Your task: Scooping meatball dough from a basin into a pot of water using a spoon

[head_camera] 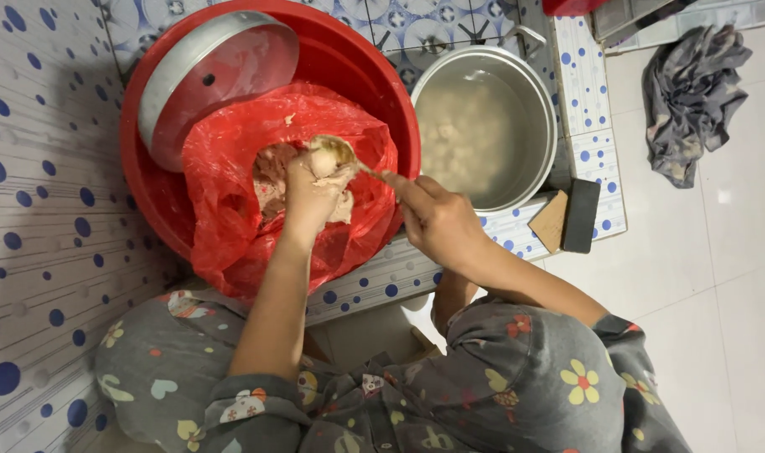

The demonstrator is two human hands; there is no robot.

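Over red bag [231, 168] | left hand [315, 189] clamped on paste [269, 172], squeezing ball | right hand [437, 218] gripping spoon [336, 149] to scoop | pot [533, 92] far right

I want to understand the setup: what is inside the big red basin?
The red basin holds a metal lid and a red plastic bag of pale paste. The left hand squeezes paste; the right hand holds a spoon. The basin's bottom is covered.

This is a home kitchen: a tiled tabletop [47, 210] with blue dots, a steel pot [485, 126] at one o'clock, a red basin [156, 201].
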